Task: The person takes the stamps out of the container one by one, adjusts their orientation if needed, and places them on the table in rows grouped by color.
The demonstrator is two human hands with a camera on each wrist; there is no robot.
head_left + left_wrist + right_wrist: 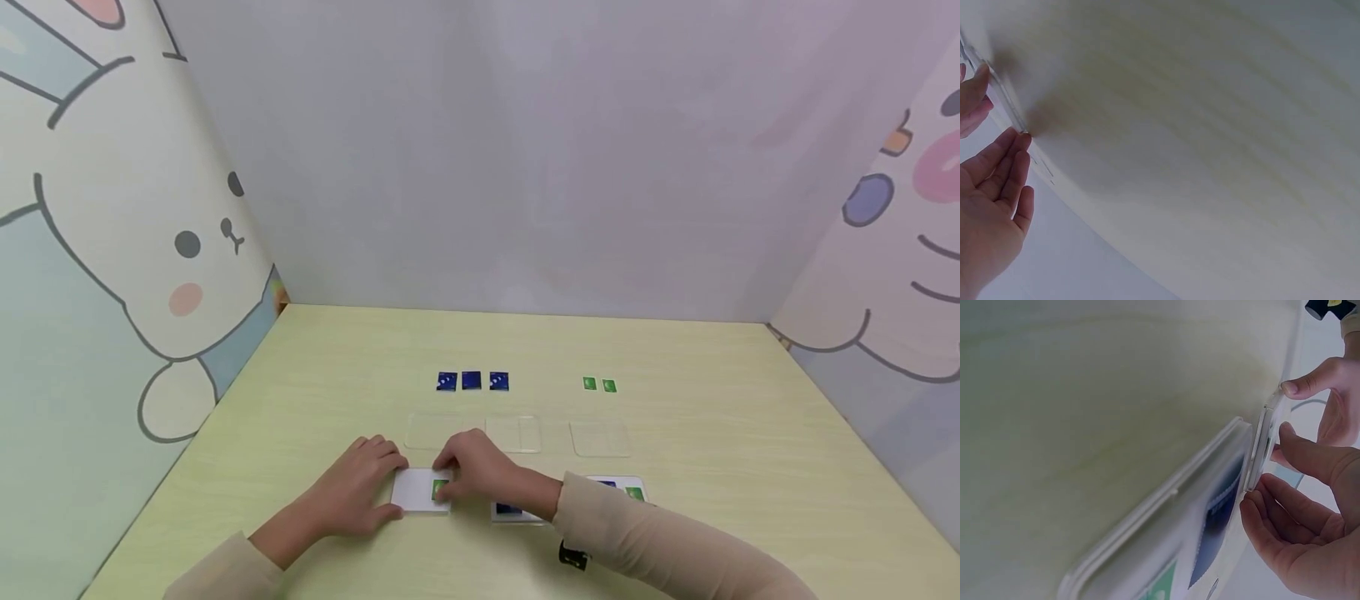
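In the head view, a flat white card (412,490) lies on the table, its clear rim visible in the right wrist view. My left hand (352,492) holds its left side, fingertips at the far corner and thumb at the near one. On the card's right end is a small green stamp (437,488), partly covered by the thumb of my right hand (480,468). The right fingertips touch the card's edge, with the thumb opposite over its face. Beside them lies a second white card (517,518) with a blue stamp (508,508), partly hidden under my right wrist.
Another card (637,481) with blue and green stamps shows behind the right sleeve. Clear plastic covers (435,432) stand in a row behind my hands. Farther back are three blue stamps (471,381) and two green stamps (589,383). A curtain (510,167) closes off the back.
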